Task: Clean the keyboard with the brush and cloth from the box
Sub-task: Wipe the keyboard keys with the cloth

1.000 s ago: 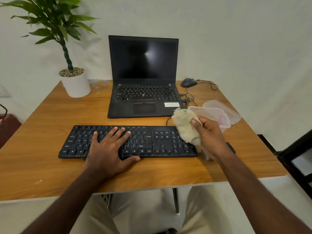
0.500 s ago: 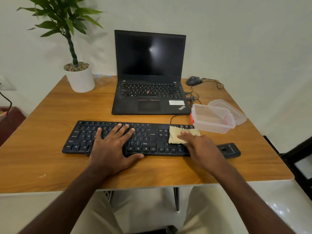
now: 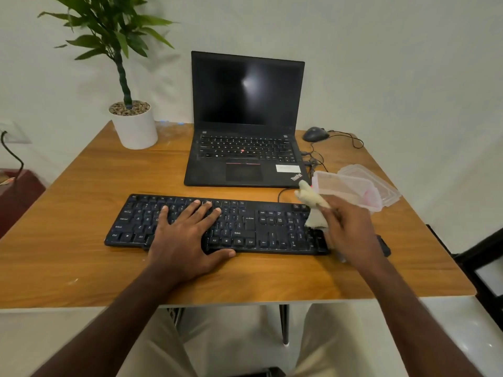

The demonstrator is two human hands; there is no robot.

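Since half a second ago, you are lifting the cloth [image 3: 313, 205] off the keys. Your left hand [image 3: 187, 235] is lying spread flat on the keyboard [image 3: 266, 227], mid-bench [image 3: 81, 213]; your right hand [image 3: 351, 229] is pinching the bunched cloth above its right end, beside the box [image 3: 351, 191].

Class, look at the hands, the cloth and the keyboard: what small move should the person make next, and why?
Probably sweep the cloth leftward along the keys. The right hand holds it bunched at the right end of the keyboard, over the number pad, while the left hand lies flat on the left half, steadying the keyboard. The middle keys between the hands lie uncovered.
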